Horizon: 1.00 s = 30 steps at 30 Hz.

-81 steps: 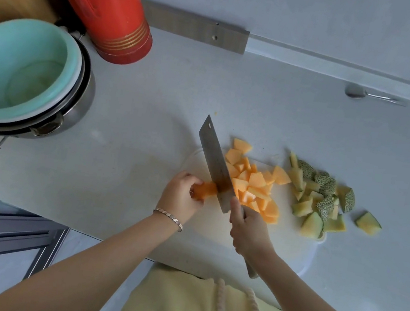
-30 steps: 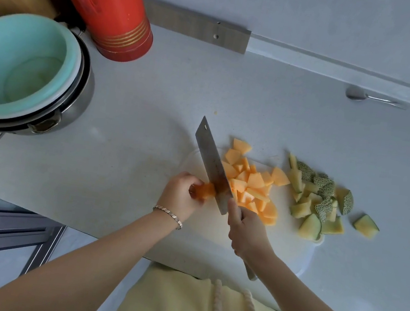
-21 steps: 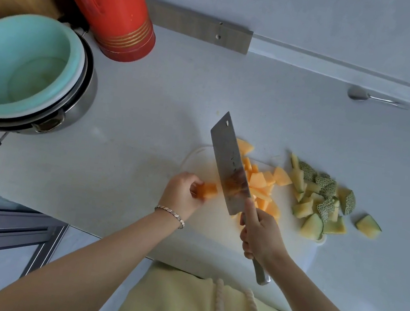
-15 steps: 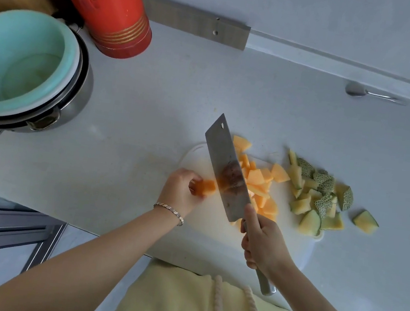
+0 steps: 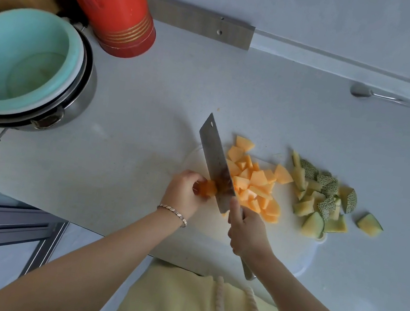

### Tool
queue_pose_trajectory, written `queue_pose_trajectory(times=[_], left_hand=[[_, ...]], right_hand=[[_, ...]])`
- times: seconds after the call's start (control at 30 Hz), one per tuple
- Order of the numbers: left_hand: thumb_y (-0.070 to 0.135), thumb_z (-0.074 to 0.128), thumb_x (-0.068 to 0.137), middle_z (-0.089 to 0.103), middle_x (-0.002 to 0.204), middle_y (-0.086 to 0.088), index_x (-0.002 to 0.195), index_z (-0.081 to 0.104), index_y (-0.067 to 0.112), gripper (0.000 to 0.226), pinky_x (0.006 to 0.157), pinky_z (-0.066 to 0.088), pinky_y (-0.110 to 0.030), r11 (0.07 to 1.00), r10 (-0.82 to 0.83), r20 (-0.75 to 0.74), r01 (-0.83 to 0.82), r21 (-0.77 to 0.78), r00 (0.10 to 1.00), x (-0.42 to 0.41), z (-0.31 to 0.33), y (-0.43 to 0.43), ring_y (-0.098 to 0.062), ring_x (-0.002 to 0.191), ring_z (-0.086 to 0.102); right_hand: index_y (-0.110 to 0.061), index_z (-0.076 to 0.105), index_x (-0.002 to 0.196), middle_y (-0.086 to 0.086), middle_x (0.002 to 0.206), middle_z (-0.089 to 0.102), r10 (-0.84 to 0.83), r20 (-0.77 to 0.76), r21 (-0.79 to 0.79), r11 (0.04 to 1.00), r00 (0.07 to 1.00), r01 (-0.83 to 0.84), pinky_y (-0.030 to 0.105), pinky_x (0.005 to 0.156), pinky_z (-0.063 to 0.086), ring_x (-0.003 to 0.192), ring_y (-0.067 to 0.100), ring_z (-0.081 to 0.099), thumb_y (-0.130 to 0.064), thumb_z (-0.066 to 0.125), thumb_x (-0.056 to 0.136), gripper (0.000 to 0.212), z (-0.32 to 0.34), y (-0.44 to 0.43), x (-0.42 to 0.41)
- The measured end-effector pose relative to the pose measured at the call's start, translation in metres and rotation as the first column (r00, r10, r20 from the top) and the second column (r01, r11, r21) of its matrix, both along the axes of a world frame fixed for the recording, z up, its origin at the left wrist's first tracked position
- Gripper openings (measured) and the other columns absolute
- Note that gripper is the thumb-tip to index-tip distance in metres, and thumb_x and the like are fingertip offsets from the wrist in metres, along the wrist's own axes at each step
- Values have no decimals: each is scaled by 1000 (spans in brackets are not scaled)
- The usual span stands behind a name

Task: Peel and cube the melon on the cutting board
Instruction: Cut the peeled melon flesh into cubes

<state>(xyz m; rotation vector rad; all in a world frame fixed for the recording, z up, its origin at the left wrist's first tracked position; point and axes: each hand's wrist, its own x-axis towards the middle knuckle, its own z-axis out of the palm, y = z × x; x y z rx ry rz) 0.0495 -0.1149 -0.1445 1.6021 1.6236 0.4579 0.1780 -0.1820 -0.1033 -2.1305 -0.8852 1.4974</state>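
A white cutting board (image 5: 288,246) lies on the grey counter. My left hand (image 5: 184,192) pinches a small orange melon piece (image 5: 207,188) against the board. My right hand (image 5: 247,231) grips the handle of a cleaver (image 5: 215,160), index finger along the blade's back. The blade stands edge-down against the right side of that piece. To the right of the blade lies a pile of orange melon cubes (image 5: 254,182). Green netted rind pieces (image 5: 321,198) lie further right, one of them off the board.
A teal bowl (image 5: 19,60) sits nested in a steel pot at the left. A red thermos (image 5: 109,2) stands behind it. A metal spoon (image 5: 375,94) lies at the back right by the wall. The counter's front edge runs just below the board.
The cleaver lifted and tilted right, pushing cut cubes toward the pile, then came back down against the piece in my left hand. My left hand stayed put.
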Motion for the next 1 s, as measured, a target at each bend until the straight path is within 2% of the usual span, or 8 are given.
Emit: queue_pose_trajectory(times=[0.1,0.3,0.43,0.5,0.6,0.77,0.87,1.0], left_hand=[[7,74,69,64,96,-9,89,68,5,21,76,52,-26,1000,-26,-50,26,2,998,0,-1,-1,-23,83,64],[6,71,72,58,94,-7,91,68,4,20,67,33,-7,1000,12,-91,-13,-12,996,3,-2,0,-13,69,54],[0,67,71,56,94,-6,93,67,2,22,68,34,-5,1000,7,-83,-9,-28,997,5,-3,-1,-12,61,54],[-1,65,71,56,95,-5,93,67,2,23,67,35,-5,999,-17,-87,13,-36,996,6,-2,-1,-8,57,52],[0,65,70,58,99,-7,91,66,3,21,65,35,-7,999,-25,-104,20,-44,994,7,0,0,-11,62,53],[2,67,68,58,102,-8,93,65,2,25,68,33,-7,997,-57,-128,51,-49,990,6,2,1,-12,66,50],[3,68,67,58,102,-9,91,65,2,24,66,36,-9,997,-64,-138,58,-51,988,7,2,2,-15,65,54],[5,67,68,57,100,-5,91,64,4,24,67,35,-11,996,-81,-171,73,-52,982,6,3,2,-21,80,61]], right_hand=[[-9,45,72,3,54,39,-99,-93,-35,995,991,96,20,39,31,40,15,35,-49,35,96,48,3,4,5],[-11,41,67,1,50,35,-125,-116,-32,992,985,122,17,39,25,35,13,28,-51,39,94,48,17,-7,18],[-11,40,71,5,56,36,-47,-74,-8,999,996,47,21,42,26,44,17,30,-52,39,92,46,23,-13,14],[-11,41,71,6,60,39,20,-10,9,1000,1000,-20,27,50,31,51,20,34,-55,38,91,48,22,-14,12],[-13,42,69,7,63,41,47,33,6,999,998,-47,32,57,32,57,20,36,-56,37,90,49,22,-15,8],[-14,36,66,2,59,36,29,56,9,1000,998,-29,32,54,30,54,17,30,-56,37,89,48,24,-17,1],[-14,30,62,1,58,38,81,128,20,996,989,-84,31,55,33,54,16,33,-54,35,92,50,28,-17,-1],[-13,32,62,-1,56,34,135,194,23,990,972,-143,27,51,28,52,13,31,-52,31,95,51,30,-13,-5]])
